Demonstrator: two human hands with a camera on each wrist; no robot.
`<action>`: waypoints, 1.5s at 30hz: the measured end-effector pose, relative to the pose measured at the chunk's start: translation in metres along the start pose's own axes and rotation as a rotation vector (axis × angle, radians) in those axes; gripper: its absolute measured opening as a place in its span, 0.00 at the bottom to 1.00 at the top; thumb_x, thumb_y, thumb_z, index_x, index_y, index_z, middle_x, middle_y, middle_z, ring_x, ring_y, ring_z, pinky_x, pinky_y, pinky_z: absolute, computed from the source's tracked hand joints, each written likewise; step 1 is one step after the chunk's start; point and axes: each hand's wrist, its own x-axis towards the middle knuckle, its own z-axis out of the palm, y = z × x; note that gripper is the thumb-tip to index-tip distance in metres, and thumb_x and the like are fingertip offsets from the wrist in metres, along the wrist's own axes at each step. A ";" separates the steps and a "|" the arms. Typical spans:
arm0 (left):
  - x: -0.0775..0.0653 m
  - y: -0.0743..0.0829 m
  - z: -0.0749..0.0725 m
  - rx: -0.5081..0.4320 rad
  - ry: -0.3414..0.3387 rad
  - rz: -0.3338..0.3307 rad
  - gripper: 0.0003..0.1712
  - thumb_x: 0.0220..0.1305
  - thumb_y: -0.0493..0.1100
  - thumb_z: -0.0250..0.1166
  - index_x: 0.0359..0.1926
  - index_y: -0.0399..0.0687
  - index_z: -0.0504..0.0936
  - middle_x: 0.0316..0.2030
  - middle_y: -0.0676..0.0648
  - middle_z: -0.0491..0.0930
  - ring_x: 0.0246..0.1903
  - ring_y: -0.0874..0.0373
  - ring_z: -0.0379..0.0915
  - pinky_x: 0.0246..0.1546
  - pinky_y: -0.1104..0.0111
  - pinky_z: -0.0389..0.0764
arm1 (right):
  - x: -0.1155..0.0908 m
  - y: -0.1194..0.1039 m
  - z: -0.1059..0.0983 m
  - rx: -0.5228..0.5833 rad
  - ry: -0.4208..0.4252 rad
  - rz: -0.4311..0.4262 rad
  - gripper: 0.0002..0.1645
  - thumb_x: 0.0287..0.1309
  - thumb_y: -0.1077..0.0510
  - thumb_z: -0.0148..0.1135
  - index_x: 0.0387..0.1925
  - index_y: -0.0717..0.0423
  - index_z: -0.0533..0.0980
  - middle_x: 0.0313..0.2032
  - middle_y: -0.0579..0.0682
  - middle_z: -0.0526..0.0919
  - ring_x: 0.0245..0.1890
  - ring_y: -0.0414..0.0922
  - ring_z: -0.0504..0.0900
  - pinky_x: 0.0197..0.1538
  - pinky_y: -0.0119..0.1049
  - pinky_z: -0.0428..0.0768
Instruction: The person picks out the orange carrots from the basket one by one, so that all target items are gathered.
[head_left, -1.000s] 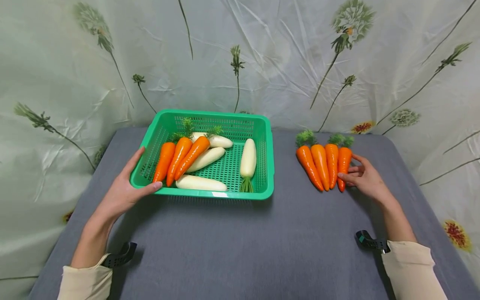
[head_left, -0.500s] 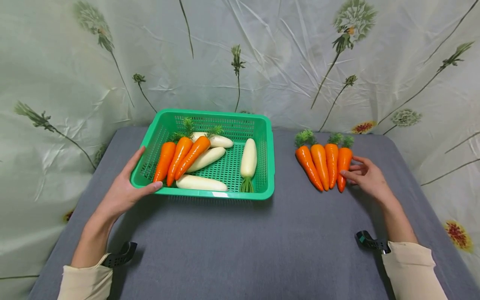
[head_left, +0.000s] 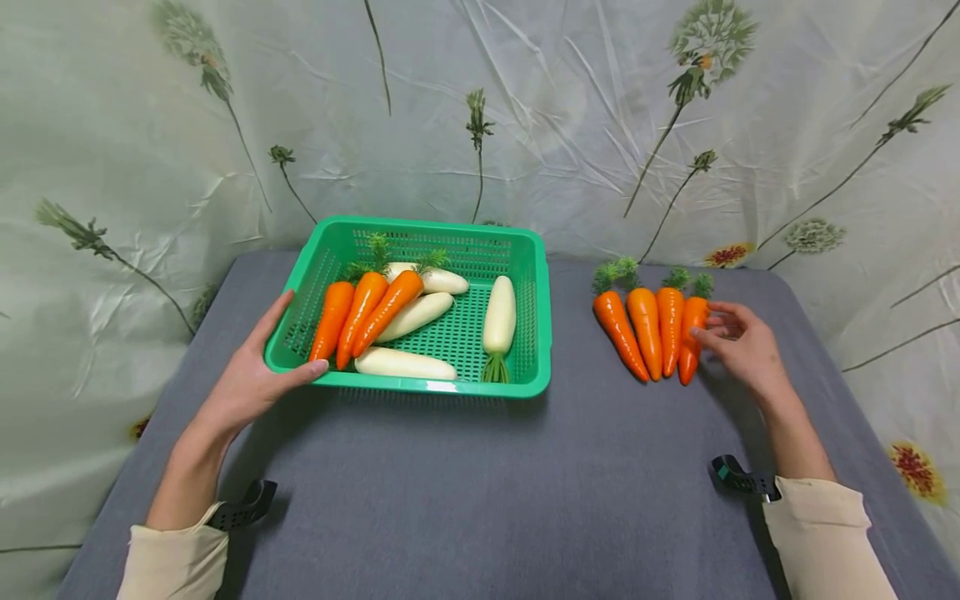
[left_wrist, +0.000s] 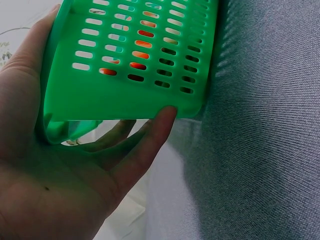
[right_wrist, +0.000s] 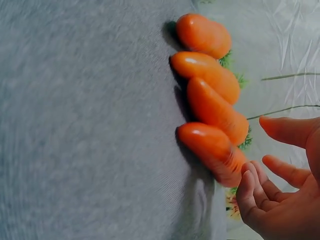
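Observation:
In the head view my left hand [head_left: 251, 382] holds the near left corner of a green plastic basket [head_left: 542, 333], thumb over the front rim. The left wrist view shows its fingers spread against the outer wall of the basket [left_wrist: 120, 100]. Three orange carrots [head_left: 386, 310] with leafy tops lie in the basket beside several white radishes [head_left: 405, 364]. Off to the right, several carrots [head_left: 645, 333] lie side by side on the cloth. My right hand [head_left: 752, 348] is at the rightmost carrot [head_left: 692, 342], fingertips right at its side and thumb lifted off in the right wrist view.
A grey cloth [head_left: 480, 492] covers the table. Behind it hangs a pale curtain [head_left: 555, 133] printed with dandelions, close to the basket's back rim and the carrot tops. Each wrist wears a black band [head_left: 243, 507].
My right hand's thumb and fingers have loosened from the rightmost carrot and shifted slightly to the right. The left hand stays on the basket. The head view has shifted a little.

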 end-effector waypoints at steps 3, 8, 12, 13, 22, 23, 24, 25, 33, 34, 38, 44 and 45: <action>0.001 0.000 0.000 -0.001 0.002 0.003 0.63 0.65 0.50 0.74 0.83 0.80 0.36 0.82 0.37 0.46 0.68 0.42 0.59 0.48 0.82 0.64 | -0.001 -0.005 0.000 -0.008 0.013 -0.021 0.40 0.71 0.48 0.65 0.74 0.64 0.66 0.60 0.67 0.77 0.40 0.25 0.68 0.36 0.19 0.74; 0.001 0.001 0.000 -0.014 -0.007 0.000 0.63 0.65 0.49 0.73 0.82 0.81 0.36 0.82 0.37 0.46 0.68 0.42 0.59 0.48 0.83 0.65 | -0.001 -0.015 0.002 0.019 0.014 -0.074 0.36 0.71 0.49 0.65 0.72 0.64 0.69 0.57 0.64 0.78 0.41 0.22 0.69 0.41 0.17 0.71; 0.000 0.001 0.000 -0.021 -0.013 -0.004 0.63 0.66 0.49 0.73 0.82 0.81 0.36 0.82 0.37 0.46 0.69 0.42 0.59 0.48 0.84 0.65 | 0.000 -0.027 0.007 0.061 -0.016 -0.111 0.35 0.72 0.51 0.64 0.72 0.63 0.69 0.60 0.65 0.77 0.42 0.22 0.71 0.41 0.18 0.74; 0.000 0.001 0.000 -0.020 -0.013 -0.006 0.63 0.66 0.50 0.73 0.82 0.82 0.35 0.82 0.37 0.46 0.69 0.42 0.59 0.48 0.84 0.65 | 0.000 -0.030 0.009 0.077 -0.026 -0.118 0.35 0.72 0.50 0.64 0.73 0.63 0.68 0.61 0.66 0.77 0.43 0.22 0.71 0.42 0.18 0.75; 0.000 -0.001 0.000 -0.014 -0.003 0.007 0.63 0.65 0.49 0.73 0.83 0.79 0.36 0.81 0.35 0.49 0.65 0.45 0.62 0.47 0.84 0.67 | 0.003 -0.063 0.026 0.152 -0.105 -0.164 0.35 0.74 0.47 0.62 0.74 0.58 0.68 0.65 0.64 0.74 0.46 0.24 0.76 0.46 0.22 0.80; 0.000 -0.001 0.000 -0.014 -0.004 0.006 0.63 0.65 0.49 0.73 0.83 0.79 0.36 0.81 0.34 0.50 0.65 0.46 0.62 0.47 0.84 0.67 | 0.003 -0.066 0.027 0.163 -0.115 -0.170 0.35 0.73 0.47 0.62 0.74 0.58 0.68 0.65 0.63 0.74 0.46 0.24 0.76 0.47 0.23 0.81; 0.000 -0.001 0.000 -0.011 -0.004 0.003 0.63 0.65 0.49 0.73 0.83 0.79 0.36 0.81 0.34 0.50 0.65 0.46 0.61 0.47 0.84 0.66 | 0.004 -0.069 0.029 0.172 -0.121 -0.177 0.35 0.73 0.47 0.62 0.74 0.58 0.68 0.65 0.63 0.74 0.46 0.24 0.77 0.47 0.22 0.80; 0.000 -0.001 0.000 -0.012 -0.005 0.001 0.63 0.65 0.49 0.73 0.83 0.79 0.36 0.81 0.34 0.50 0.65 0.46 0.61 0.47 0.84 0.67 | 0.004 -0.072 0.031 0.182 -0.129 -0.184 0.35 0.73 0.47 0.63 0.74 0.58 0.68 0.65 0.62 0.74 0.47 0.24 0.77 0.48 0.22 0.80; -0.001 -0.001 0.001 -0.022 -0.009 0.002 0.63 0.66 0.48 0.73 0.83 0.78 0.36 0.80 0.34 0.51 0.64 0.48 0.62 0.47 0.85 0.67 | 0.007 -0.095 0.043 0.283 -0.200 -0.244 0.34 0.74 0.52 0.62 0.74 0.61 0.67 0.62 0.61 0.74 0.48 0.26 0.79 0.50 0.26 0.83; -0.001 -0.001 0.001 -0.021 -0.009 0.002 0.63 0.66 0.48 0.73 0.83 0.78 0.36 0.80 0.34 0.50 0.64 0.48 0.62 0.47 0.85 0.67 | 0.007 -0.098 0.044 0.287 -0.208 -0.245 0.34 0.74 0.52 0.62 0.74 0.60 0.67 0.63 0.61 0.74 0.49 0.27 0.79 0.51 0.27 0.83; -0.001 -0.001 0.001 -0.020 -0.007 0.008 0.63 0.65 0.49 0.73 0.83 0.78 0.35 0.81 0.34 0.48 0.67 0.43 0.61 0.48 0.84 0.65 | 0.006 -0.109 0.049 0.277 -0.223 -0.249 0.32 0.74 0.50 0.62 0.73 0.57 0.69 0.65 0.63 0.74 0.54 0.34 0.79 0.53 0.27 0.82; -0.001 -0.001 0.001 -0.022 -0.006 0.009 0.63 0.66 0.49 0.73 0.83 0.79 0.35 0.82 0.36 0.46 0.69 0.41 0.58 0.49 0.82 0.63 | 0.007 -0.120 0.060 0.291 -0.229 -0.281 0.30 0.74 0.52 0.63 0.72 0.56 0.70 0.65 0.61 0.75 0.56 0.44 0.79 0.54 0.26 0.81; -0.001 -0.001 0.001 -0.021 -0.003 0.011 0.63 0.65 0.49 0.73 0.83 0.79 0.36 0.82 0.36 0.46 0.69 0.41 0.59 0.49 0.82 0.63 | 0.007 -0.122 0.062 0.300 -0.228 -0.290 0.30 0.73 0.53 0.63 0.71 0.56 0.71 0.64 0.61 0.75 0.56 0.44 0.80 0.54 0.27 0.82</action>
